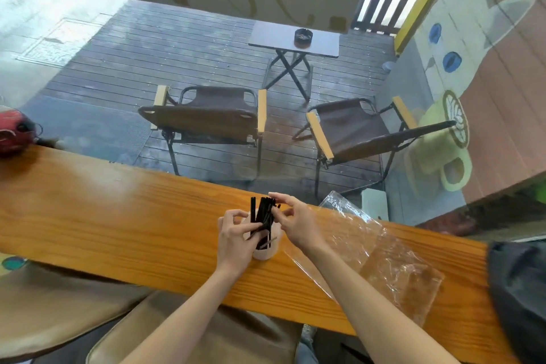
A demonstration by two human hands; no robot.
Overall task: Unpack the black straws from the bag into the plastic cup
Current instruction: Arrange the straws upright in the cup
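Many black straws (263, 216) stand up in the plastic cup (264, 251) on the wooden worktop (118, 216). The left hand (235, 238) curls its fingers round the cup's side. The right hand (297, 223) pinches the straw tops with bent fingers. Just to the right, the clear bag (384, 254) lies flat on the worktop.

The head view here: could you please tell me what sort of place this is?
Probably a café's window counter: a wooden bar faces a deck with folding chairs, a table with an ashtray, and a latte mural.
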